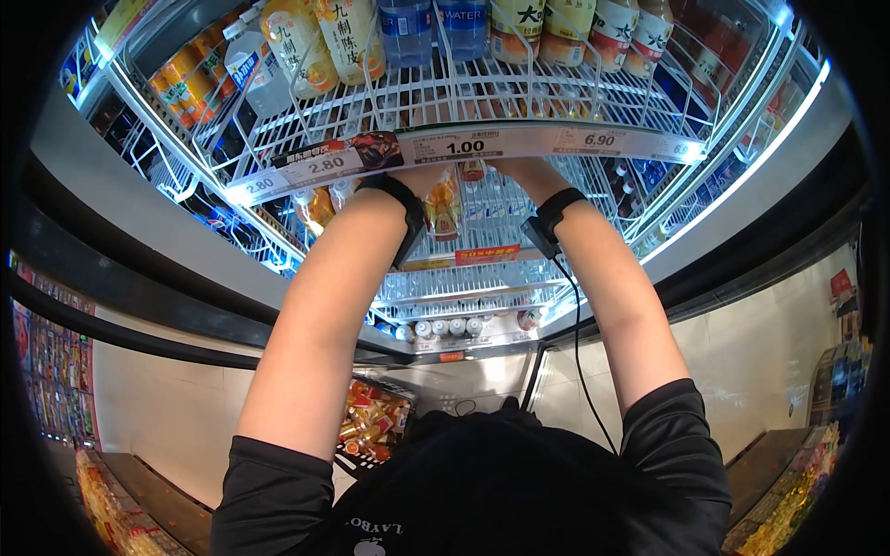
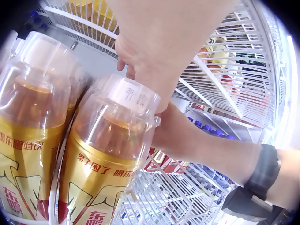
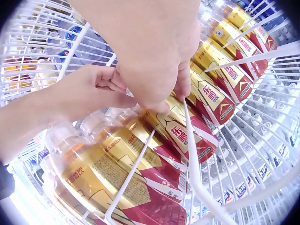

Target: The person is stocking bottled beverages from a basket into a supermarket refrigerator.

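Observation:
Both hands reach into a drinks cooler under a price rail, which hides most of them in the head view. My right hand grips a gold-and-red drink bottle near its top, with fingertips on either side of the gold label. From the opposite side my left hand meets it, fingers curled at the bottle's clear cap; the right hand partly covers this spot. Similar bottles lean in a row beside it. In the left wrist view, two clear-capped bottles stand close below the left hand.
White wire dividers separate the bottle rows. An upper wire shelf with water and juice bottles sits above the arms. Lower shelves hold more drinks. On the floor stands a black basket of orange-and-gold bottles. A cable hangs from the right wrist.

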The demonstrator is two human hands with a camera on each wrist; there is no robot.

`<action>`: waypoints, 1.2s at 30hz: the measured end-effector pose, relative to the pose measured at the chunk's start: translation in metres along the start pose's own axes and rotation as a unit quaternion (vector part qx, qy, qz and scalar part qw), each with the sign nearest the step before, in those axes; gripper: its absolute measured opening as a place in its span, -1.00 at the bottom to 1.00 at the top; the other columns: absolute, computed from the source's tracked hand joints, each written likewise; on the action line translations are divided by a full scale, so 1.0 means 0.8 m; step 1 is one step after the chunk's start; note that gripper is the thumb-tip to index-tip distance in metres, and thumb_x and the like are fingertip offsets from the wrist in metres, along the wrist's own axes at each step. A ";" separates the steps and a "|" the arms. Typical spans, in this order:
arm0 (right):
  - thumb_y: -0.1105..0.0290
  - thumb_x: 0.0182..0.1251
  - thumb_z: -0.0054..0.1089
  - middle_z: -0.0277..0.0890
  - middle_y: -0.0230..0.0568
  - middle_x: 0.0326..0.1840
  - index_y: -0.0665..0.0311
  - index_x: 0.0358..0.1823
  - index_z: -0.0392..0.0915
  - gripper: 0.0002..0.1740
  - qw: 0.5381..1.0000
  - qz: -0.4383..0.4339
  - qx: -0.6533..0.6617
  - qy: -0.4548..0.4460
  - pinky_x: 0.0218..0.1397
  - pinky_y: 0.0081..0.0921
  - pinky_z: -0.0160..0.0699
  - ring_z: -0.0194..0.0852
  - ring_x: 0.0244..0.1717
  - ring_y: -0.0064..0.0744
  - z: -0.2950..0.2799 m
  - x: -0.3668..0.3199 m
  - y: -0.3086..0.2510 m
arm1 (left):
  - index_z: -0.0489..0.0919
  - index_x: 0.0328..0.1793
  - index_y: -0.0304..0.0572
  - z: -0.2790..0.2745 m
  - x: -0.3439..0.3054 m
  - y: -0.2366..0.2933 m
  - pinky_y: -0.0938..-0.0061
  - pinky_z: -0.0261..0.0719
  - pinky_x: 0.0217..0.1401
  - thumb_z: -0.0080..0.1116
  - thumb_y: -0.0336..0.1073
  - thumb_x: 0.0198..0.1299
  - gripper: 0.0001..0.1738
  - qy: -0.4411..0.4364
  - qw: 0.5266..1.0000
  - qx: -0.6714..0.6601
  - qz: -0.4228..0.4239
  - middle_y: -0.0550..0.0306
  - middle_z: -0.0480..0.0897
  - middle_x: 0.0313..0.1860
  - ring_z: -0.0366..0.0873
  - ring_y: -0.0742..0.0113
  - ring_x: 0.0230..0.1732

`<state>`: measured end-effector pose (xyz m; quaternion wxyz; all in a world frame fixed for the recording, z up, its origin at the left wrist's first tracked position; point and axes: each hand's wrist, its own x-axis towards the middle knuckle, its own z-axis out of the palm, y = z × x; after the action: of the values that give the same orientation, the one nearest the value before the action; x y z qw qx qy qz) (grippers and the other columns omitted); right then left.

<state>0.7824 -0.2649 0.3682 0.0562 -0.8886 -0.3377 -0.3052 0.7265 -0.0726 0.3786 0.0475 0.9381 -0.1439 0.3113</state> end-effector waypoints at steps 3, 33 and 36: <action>0.07 0.58 0.12 0.16 -0.09 0.74 0.02 0.67 0.22 -0.30 0.999 -0.001 0.027 0.035 0.71 0.32 0.04 0.07 0.73 0.20 0.019 0.002 0.005 | 0.59 0.30 0.00 0.004 0.000 0.001 -0.05 0.43 0.43 0.30 -0.11 0.28 -0.52 -0.005 1.000 0.000 0.003 -0.08 0.67 0.28 0.58 -0.14 0.32; 0.45 0.39 0.19 0.49 0.28 0.42 0.35 0.39 0.46 -0.47 0.953 0.120 0.278 0.025 0.40 0.07 0.54 0.48 0.39 0.36 -0.080 -0.098 -0.058 | 0.68 0.17 -0.20 -0.073 -0.041 0.056 -0.17 0.48 0.35 0.05 -0.16 0.46 -0.64 -0.046 0.993 -0.095 -0.060 -0.21 0.73 0.14 0.66 -0.24 0.20; 0.45 0.39 0.19 0.45 0.23 0.48 0.32 0.45 0.42 -0.42 0.947 0.115 0.294 0.065 0.38 0.05 0.59 0.51 0.36 0.34 -0.089 -0.133 -0.089 | 0.66 0.21 -0.21 -0.107 -0.067 0.077 -0.15 0.38 0.47 0.12 -0.21 0.41 -0.65 -0.138 0.977 -0.114 -0.116 -0.20 0.71 0.19 0.61 -0.23 0.28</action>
<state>0.6389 -0.2929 0.3564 0.3718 -0.8436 -0.3035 -0.2407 0.6182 -0.1029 0.4149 0.1701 0.9706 -0.0739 0.1531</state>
